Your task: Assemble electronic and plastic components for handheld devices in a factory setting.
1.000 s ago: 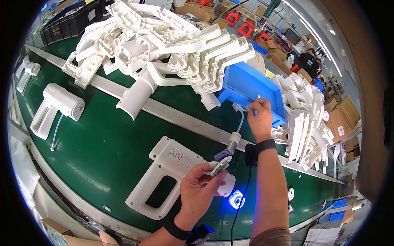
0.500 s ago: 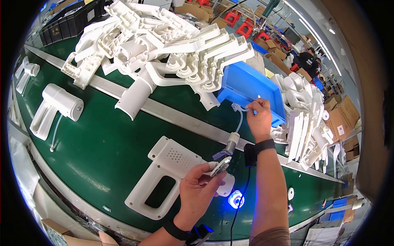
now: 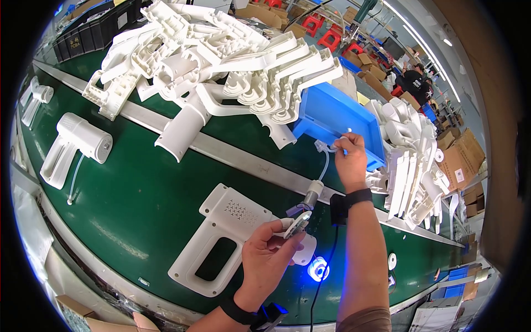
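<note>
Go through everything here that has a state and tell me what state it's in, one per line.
left hand: gripping small white part
right hand: pinching clear tube
white handle shell: lying flat on green belt
blue bin: tilted
blue light: lit

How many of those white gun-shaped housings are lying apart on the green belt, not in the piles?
3: one housing beside the left hand, one with a thin tube further left, one at the far left edge. More may be hidden in the piles.

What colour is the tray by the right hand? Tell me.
Bright blue. The tray shows best in the head view, with the right hand at its near edge.
</note>
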Tool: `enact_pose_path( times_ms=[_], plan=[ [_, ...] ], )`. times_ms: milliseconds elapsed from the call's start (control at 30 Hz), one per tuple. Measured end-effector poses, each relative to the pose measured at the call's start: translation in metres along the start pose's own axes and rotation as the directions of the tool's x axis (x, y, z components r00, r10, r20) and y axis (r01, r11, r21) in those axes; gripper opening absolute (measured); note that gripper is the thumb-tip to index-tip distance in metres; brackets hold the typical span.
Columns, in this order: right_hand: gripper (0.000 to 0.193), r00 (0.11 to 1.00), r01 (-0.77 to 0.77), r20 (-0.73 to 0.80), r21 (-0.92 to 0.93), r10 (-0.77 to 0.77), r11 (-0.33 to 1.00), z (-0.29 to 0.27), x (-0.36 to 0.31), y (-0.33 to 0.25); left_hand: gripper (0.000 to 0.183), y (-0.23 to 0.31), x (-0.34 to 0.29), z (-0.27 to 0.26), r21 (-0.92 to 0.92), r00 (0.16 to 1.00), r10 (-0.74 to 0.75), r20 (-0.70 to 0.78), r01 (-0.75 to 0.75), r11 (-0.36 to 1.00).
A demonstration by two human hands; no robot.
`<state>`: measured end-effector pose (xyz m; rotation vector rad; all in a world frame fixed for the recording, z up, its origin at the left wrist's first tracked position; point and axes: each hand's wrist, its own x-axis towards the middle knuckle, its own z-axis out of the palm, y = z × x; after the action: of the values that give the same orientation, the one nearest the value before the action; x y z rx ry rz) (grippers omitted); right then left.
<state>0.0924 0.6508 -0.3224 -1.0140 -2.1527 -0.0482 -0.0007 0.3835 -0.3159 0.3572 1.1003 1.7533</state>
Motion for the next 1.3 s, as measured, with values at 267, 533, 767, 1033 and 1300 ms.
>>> enact_pose_path(
  times_ms=[267,533,767,1033,1300],
  plan=[
    [0.017,0.997,0.008,0.069,0.254,-0.026,0.967,-0.007,-0.003,0.017,0.025,-0.001,-0.001,0.0,-0.012,1.0,0.006,0.009,-0.006,1.0],
    [0.019,0.992,0.031,0.116,0.215,-0.057,0.976,-0.01,-0.001,0.016,0.025,0.0,-0.001,0.001,0.003,1.0,0.007,0.008,-0.007,1.0],
    [0.023,0.98,0.189,0.027,0.197,-0.198,0.962,-0.044,-0.014,-0.008,0.026,-0.003,0.002,0.005,-0.049,0.999,-0.016,0.035,0.017,0.999],
    [0.01,0.922,0.383,-0.047,0.274,-0.385,0.882,-0.115,-0.054,-0.067,0.027,-0.012,-0.001,-0.004,-0.05,0.998,0.052,0.022,-0.051,0.997],
    [0.026,0.918,0.38,0.059,0.143,-0.391,0.914,-0.154,-0.089,-0.128,0.029,-0.016,-0.001,-0.004,-0.033,0.99,0.133,0.045,-0.131,0.991]
  ],
)
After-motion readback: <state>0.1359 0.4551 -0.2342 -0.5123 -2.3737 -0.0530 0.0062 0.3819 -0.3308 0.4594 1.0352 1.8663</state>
